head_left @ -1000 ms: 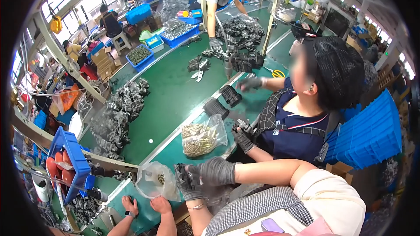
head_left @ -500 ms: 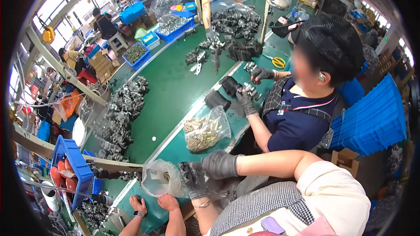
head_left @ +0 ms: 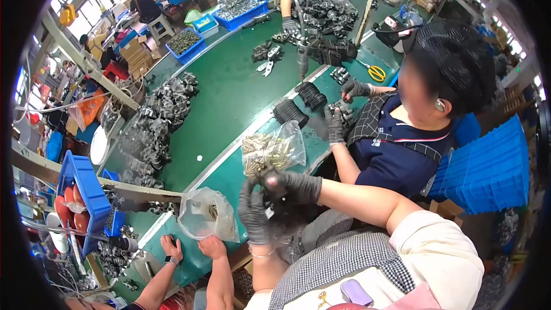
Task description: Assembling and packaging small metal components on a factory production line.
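My left hand (head_left: 253,212), in a dark grey work glove, is up in front of my gingham apron, fingers bent. My right hand (head_left: 298,188), also gloved, comes in from the right and meets it. Between them is something dark with small pale spots, too blurred to name; both hands are closed around it. Just beyond them lies a clear bag of brass-coloured pins (head_left: 270,152). To the left, an open clear bag (head_left: 198,218) with a few pins inside stands by a co-worker's bare hand (head_left: 212,247). That person's other hand (head_left: 171,248), with a wristwatch, rests on the table.
Heaps of dark metal parts (head_left: 158,126) line the green table (head_left: 229,103). A gloved co-worker (head_left: 390,149) at my right handles small parts near black stacked pieces (head_left: 288,113) and yellow-handled scissors (head_left: 376,73). Blue crates (head_left: 482,172) stand behind; a blue bin (head_left: 86,195) is left.
My view has shifted, so the table sits higher in the picture. Both my hands have risen and come together, the right moving slightly rightward. The co-worker's bare hands appear higher and further left.
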A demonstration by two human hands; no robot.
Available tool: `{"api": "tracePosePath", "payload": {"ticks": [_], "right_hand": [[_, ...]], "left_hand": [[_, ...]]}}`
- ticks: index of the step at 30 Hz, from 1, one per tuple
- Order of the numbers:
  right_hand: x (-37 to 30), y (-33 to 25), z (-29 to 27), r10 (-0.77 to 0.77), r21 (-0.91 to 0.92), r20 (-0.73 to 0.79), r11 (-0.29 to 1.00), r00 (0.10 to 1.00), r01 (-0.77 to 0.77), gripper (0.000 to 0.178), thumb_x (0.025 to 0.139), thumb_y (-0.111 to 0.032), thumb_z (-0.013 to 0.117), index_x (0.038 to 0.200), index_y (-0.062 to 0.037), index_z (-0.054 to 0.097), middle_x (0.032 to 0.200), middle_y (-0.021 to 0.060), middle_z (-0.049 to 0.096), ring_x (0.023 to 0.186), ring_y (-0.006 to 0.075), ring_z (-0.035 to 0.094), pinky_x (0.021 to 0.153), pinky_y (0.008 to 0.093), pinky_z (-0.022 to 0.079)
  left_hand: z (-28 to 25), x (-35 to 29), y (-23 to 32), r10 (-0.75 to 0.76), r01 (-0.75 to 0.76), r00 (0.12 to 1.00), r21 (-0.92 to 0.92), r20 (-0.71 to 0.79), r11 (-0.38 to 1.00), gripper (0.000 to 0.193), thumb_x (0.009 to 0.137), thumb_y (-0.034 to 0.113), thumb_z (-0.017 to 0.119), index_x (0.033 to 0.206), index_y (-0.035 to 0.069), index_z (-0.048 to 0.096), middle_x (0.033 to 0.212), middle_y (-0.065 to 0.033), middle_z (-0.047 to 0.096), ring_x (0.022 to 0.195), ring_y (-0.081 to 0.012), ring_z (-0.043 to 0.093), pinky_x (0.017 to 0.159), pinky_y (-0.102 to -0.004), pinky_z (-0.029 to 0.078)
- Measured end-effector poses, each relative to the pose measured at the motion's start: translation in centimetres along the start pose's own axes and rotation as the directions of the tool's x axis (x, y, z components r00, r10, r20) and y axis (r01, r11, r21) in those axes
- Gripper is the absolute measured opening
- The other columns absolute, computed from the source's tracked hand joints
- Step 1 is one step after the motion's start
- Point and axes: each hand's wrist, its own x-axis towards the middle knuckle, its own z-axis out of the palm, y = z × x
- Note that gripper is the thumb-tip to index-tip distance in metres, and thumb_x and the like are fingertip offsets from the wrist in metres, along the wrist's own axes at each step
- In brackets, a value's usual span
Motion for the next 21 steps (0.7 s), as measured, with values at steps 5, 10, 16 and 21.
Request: {"api": "tracePosePath", "payload": {"ticks": [5, 10, 16, 21], "right_hand": [[3.7, -7.5, -0.2, -0.320, 0.160, 0.025, 0.937, 0.947, 0.312, 0.044, 0.075, -0.035, 0.069, 0.107, -0.0118, 0.050, 0.094, 0.0041, 0.058, 0.081, 0.0197, 0.058, 0.069, 0.0350, 0.050], [8.8, -12.1, 0.2, -0.218, 0.367, -0.103, 0.899, 0.971, 0.240, 0.042, 0.073, -0.036, 0.070, 0.102, -0.0128, 0.052, 0.081, 0.0024, 0.056, 0.077, 0.0216, 0.056, 0.074, 0.0398, 0.049], [15.5, -10.5, -6.1, 0.156, 0.339, -0.413, 0.941, 0.897, -0.007, 0.033, 0.076, -0.034, 0.067, 0.097, -0.0138, 0.051, 0.078, 0.0053, 0.055, 0.070, 0.0251, 0.054, 0.056, 0.0402, 0.044], [21.6, -19.1, -12.7, -0.333, -0.030, -0.637, 0.912, 0.695, 0.409, 0.026, 0.074, -0.036, 0.069, 0.085, -0.0175, 0.054, 0.070, 0.0021, 0.051, 0.061, 0.0196, 0.048, 0.054, 0.0397, 0.041]], "left_hand": [[-2.2, 2.6, -0.7, -0.183, 0.150, 0.975, -0.234, -0.125, 0.961, 0.031, 0.089, 0.020, 0.051, 0.114, 0.002, 0.055, 0.098, -0.0078, 0.062, 0.071, -0.0191, 0.058, 0.064, -0.0303, 0.047], [-0.7, 2.5, -14.7, -0.084, 0.184, 0.969, 0.455, -0.232, 0.871, 0.030, 0.081, 0.019, 0.056, 0.103, -0.002, 0.059, 0.093, -0.0194, 0.059, 0.074, -0.0267, 0.059, 0.067, -0.0363, 0.047], [2.3, 0.8, -20.4, 0.108, -0.060, 0.994, 0.891, 0.012, 0.450, 0.022, 0.076, 0.021, 0.051, 0.084, 0.002, 0.060, 0.082, -0.0157, 0.055, 0.082, -0.0329, 0.052, 0.077, -0.0425, 0.042], [2.3, 0.5, -21.0, 0.089, -0.009, 0.996, 0.920, -0.028, 0.392, 0.019, 0.076, 0.021, 0.049, 0.077, 0.004, 0.057, 0.082, -0.0143, 0.055, 0.080, -0.0310, 0.052, 0.075, -0.0415, 0.042]]}}
